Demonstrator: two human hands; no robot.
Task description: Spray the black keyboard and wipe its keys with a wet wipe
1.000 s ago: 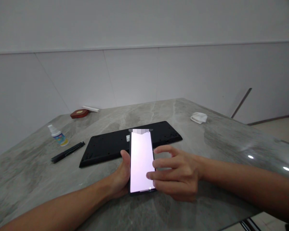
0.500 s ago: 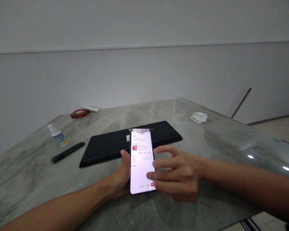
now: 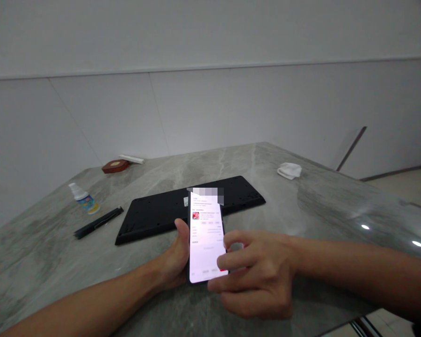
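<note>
My left hand [image 3: 177, 262] is closed round the left side of a smartphone [image 3: 205, 257], its thumb along the edge. The phone is tilted up, and its lit screen shows a page with text lines and a small red picture. At the phone's lower right, my right hand [image 3: 263, 276] has its fingers bent and apart over the corner. Whether a fingertip touches the glass, I cannot tell. Behind the phone a black keyboard [image 3: 154, 210] lies face down on the table, partly hidden by the phone.
On the grey marble-look table [image 3: 323, 234], a spray bottle [image 3: 84, 199] and a slim black brush-like tool [image 3: 98, 223] lie to the left. Farther back are a reddish-brown case [image 3: 115, 166] and a white strip [image 3: 131, 159]. A folded white cloth [image 3: 289, 171] sits at the right.
My right hand has moved down along the phone, toward its lower right corner. My left hand and the phone have stayed about where they were.
</note>
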